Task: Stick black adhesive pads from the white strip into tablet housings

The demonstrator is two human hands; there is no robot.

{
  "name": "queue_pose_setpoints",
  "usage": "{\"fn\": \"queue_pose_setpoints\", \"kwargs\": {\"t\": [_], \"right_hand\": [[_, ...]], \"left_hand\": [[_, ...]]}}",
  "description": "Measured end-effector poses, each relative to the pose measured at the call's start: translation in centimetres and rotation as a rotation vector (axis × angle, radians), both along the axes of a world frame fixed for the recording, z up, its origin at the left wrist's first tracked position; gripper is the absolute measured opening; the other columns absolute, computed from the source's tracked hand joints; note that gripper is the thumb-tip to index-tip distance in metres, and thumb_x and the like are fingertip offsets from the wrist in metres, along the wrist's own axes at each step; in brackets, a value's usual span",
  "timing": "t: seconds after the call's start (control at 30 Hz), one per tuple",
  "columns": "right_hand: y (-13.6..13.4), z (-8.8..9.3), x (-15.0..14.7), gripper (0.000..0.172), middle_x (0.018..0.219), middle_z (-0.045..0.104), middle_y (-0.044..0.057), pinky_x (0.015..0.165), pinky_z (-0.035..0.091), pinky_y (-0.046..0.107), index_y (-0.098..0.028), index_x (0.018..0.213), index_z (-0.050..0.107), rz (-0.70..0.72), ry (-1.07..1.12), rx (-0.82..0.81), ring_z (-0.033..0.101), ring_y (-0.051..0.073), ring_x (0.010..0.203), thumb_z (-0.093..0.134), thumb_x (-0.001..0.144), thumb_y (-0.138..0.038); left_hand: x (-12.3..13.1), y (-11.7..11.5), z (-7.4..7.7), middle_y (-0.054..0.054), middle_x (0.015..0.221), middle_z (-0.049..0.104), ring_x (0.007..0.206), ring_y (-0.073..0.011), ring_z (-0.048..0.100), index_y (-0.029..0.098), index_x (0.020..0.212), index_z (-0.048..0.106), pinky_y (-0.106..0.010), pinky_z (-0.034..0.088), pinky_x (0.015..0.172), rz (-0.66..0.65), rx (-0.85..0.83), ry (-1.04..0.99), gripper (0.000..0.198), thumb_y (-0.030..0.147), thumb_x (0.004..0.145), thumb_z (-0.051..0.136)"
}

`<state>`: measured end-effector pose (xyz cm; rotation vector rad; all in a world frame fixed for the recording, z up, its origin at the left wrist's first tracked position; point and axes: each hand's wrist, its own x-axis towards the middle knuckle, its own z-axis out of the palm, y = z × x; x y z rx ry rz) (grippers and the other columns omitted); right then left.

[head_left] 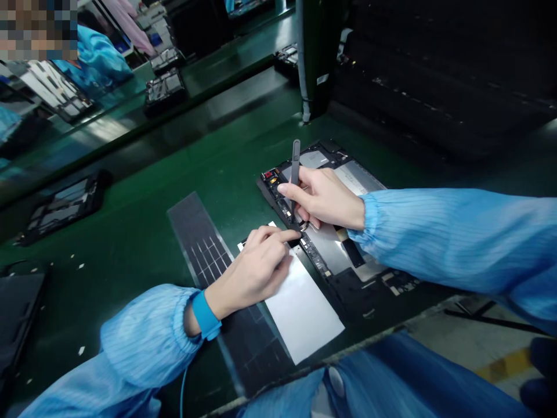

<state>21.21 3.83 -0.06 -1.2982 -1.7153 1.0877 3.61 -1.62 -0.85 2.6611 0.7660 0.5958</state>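
An opened tablet (324, 247) lies on the green bench, its circuit boards, dark frame and silvery battery panels exposed. In my right hand (319, 197) is a pair of grey tweezers (295, 165), held upright with the tips down at the tablet's near-left edge. My left hand (267, 255) reaches to that same edge. Its index finger is stretched out onto a small black piece by the tweezer tips, and the other fingers are loosely bent. Beneath it lies a white sheet (304, 316), beside a dark strip (256, 342) with a grid of lines. The exact tip contact is hidden.
A similar opened device (65, 203) sits at the left, with a dark panel (20, 313) nearer. Small white scraps dot the bench. Behind a raised ledge are more devices (165, 90) and a person in a blue sleeve (100, 55). A dark upright post (319, 58) stands behind the tablet.
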Motion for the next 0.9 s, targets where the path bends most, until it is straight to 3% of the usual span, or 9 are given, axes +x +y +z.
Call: {"fn": "queue_pose_setpoints", "kwargs": {"t": [0.13, 0.33, 0.57, 0.73, 0.83, 0.9], "right_hand": [[0.0, 0.1, -0.1, 0.023, 0.036, 0.047, -0.006, 0.023, 0.027, 0.023, -0.019, 0.068, 0.042, -0.019, -0.045, -0.046, 0.04, 0.009, 0.022, 0.054, 0.083, -0.031], [-0.1, 0.2, 0.0, 0.022, 0.038, 0.046, -0.007, 0.027, 0.029, 0.023, -0.02, 0.067, 0.04, 0.019, -0.069, 0.011, 0.04, 0.009, 0.024, 0.052, 0.083, -0.03], [-0.2, 0.1, -0.1, 0.019, 0.038, 0.045, -0.008, 0.028, 0.027, 0.021, -0.02, 0.073, 0.04, 0.03, -0.019, 0.008, 0.039, 0.008, 0.024, 0.051, 0.085, -0.03], [-0.1, 0.2, 0.0, 0.018, 0.038, 0.044, -0.009, 0.025, 0.028, 0.018, -0.02, 0.075, 0.038, 0.029, 0.026, -0.064, 0.039, 0.007, 0.023, 0.049, 0.086, -0.03], [-0.1, 0.3, 0.1, 0.017, 0.038, 0.044, -0.01, 0.025, 0.028, 0.018, -0.02, 0.077, 0.038, 0.032, 0.043, -0.098, 0.04, 0.007, 0.023, 0.048, 0.087, -0.029], [-0.1, 0.4, 0.1, 0.016, 0.038, 0.044, -0.009, 0.025, 0.028, 0.018, -0.02, 0.077, 0.038, 0.029, 0.043, -0.11, 0.04, 0.008, 0.023, 0.047, 0.087, -0.028]], "left_hand": [[-0.1, -0.1, -0.1, -0.009, 0.109, 0.059, 0.095, -0.0215, 0.046, 0.019, 0.076, 0.035, -0.04, 0.043, 0.077, -0.014, -0.024, 0.019, 0.019, 0.002, 0.079, 0.043], [-0.1, -0.2, -0.1, -0.01, 0.11, 0.058, 0.095, -0.0222, 0.046, 0.018, 0.079, 0.038, -0.041, 0.044, 0.078, -0.023, 0.016, 0.061, 0.017, 0.001, 0.078, 0.042], [0.3, -0.3, 0.1, -0.013, 0.124, 0.051, 0.103, -0.0252, 0.044, 0.017, 0.08, 0.039, -0.042, 0.045, 0.081, 0.111, 0.073, 0.129, 0.011, 0.007, 0.079, 0.043], [0.6, -0.8, 0.2, -0.017, 0.12, 0.053, 0.095, -0.0233, 0.049, 0.014, 0.08, 0.043, -0.038, 0.046, 0.082, -0.039, 0.249, 0.275, 0.014, 0.0, 0.076, 0.041], [0.5, -1.4, 0.5, -0.015, 0.116, 0.055, 0.094, -0.0218, 0.05, 0.014, 0.081, 0.043, -0.034, 0.047, 0.081, -0.109, 0.235, 0.274, 0.017, -0.002, 0.075, 0.04], [0.3, -1.5, 0.6, -0.014, 0.118, 0.054, 0.098, -0.0223, 0.049, 0.015, 0.082, 0.042, -0.036, 0.047, 0.082, -0.075, 0.177, 0.222, 0.016, 0.0, 0.076, 0.04]]}}
